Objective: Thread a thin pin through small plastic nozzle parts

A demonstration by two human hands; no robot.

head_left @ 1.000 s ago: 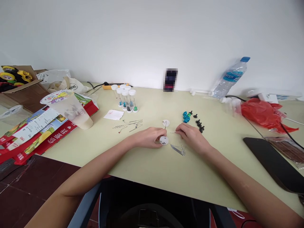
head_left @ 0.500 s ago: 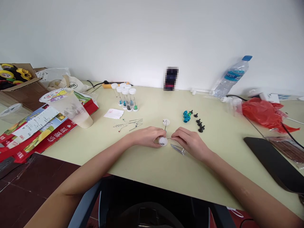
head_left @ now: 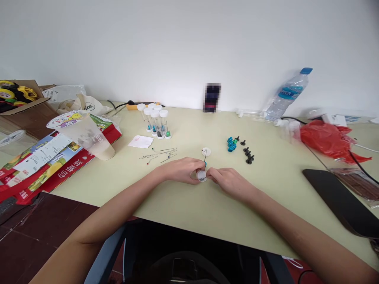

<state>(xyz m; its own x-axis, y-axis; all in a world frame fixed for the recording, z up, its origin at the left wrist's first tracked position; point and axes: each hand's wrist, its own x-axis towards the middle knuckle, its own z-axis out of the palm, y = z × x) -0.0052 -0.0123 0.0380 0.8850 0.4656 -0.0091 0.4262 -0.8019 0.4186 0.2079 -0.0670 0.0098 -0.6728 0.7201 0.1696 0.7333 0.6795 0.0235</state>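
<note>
My left hand [head_left: 182, 169] is closed around a small clear plastic tube [head_left: 202, 177], its open mouth facing me; small dark metal bits show inside. Just beyond the tube stands a blue piece [head_left: 205, 163] with a thin bent wire rising from it, close to my left fingertips. Behind that lies a round white cap [head_left: 207, 151]. My right hand [head_left: 229, 180] is pinched at the right side of the tube's mouth; its fingers hide what they hold. Left of my hands lie several thin metal wires [head_left: 168, 150]. To the right are blue pieces [head_left: 231, 144] and black pieces [head_left: 250, 159].
Several capped tubes [head_left: 155, 122] stand at the back left beside a white paper [head_left: 141, 141]. A drink cup [head_left: 96, 140] sits on a red bag at left. A water bottle [head_left: 288, 96] leans on the wall; a dark phone-like slab [head_left: 337, 201] lies right.
My right hand has moved left to the tube's mouth. The bent silver wires seen beneath it before no longer show on the table. My left hand keeps its hold on the tube.
</note>
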